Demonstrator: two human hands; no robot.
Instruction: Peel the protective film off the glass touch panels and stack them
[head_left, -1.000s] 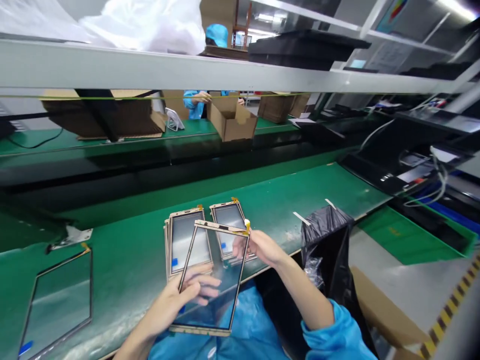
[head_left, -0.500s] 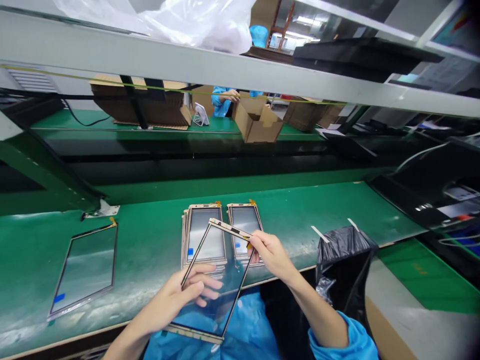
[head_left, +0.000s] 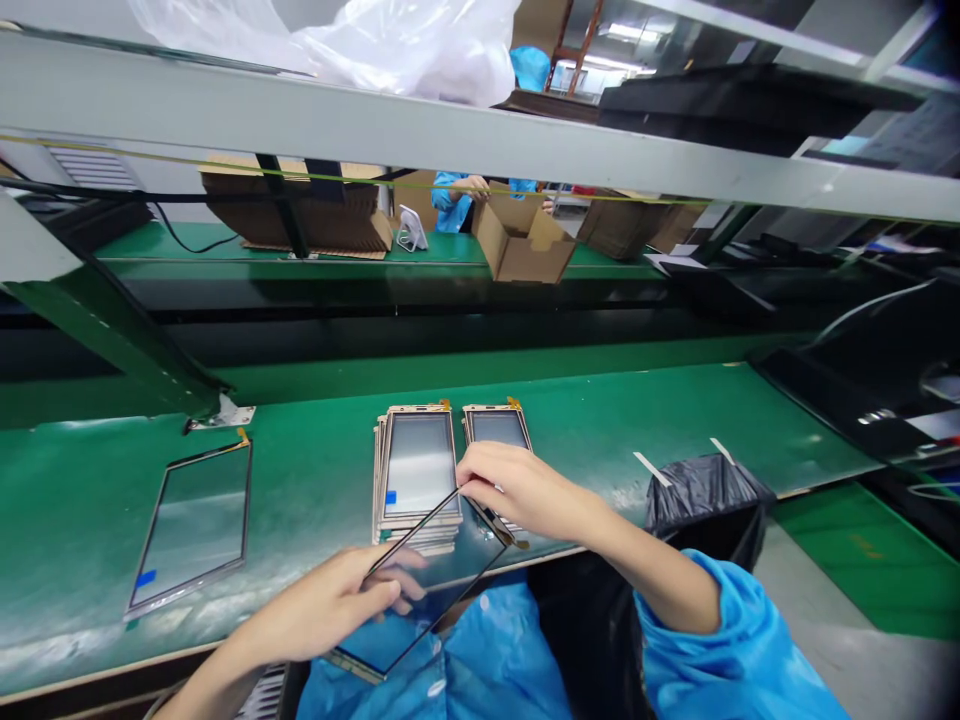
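Note:
A clear touch screen panel (head_left: 448, 582) with a thin dark border is held tilted above the table's front edge. My left hand (head_left: 349, 598) grips its left side, with fingers visible through the glass. At the upper corner my right hand (head_left: 529, 492) is closed on the panel's edge; its fingertips are partly hidden. Just beyond lies a stack of similar panels (head_left: 421, 465), the top one with a blue tab. A second stack (head_left: 499, 428) beside it is partly covered by my right hand. One single panel (head_left: 196, 520) with an orange flex tail lies to the left.
A black bag (head_left: 705, 500) hangs taped at the green table's (head_left: 615, 420) front edge on the right. A white shelf beam (head_left: 450, 135) crosses above. Behind it, a person in blue (head_left: 454, 205) handles an open cardboard box (head_left: 529, 250). A green post (head_left: 135, 330) stands left.
The held panel has turned and tilted, with its upper end now lower. My right hand has shifted left over the corner, covering much of the second stack. My left hand still holds the side.

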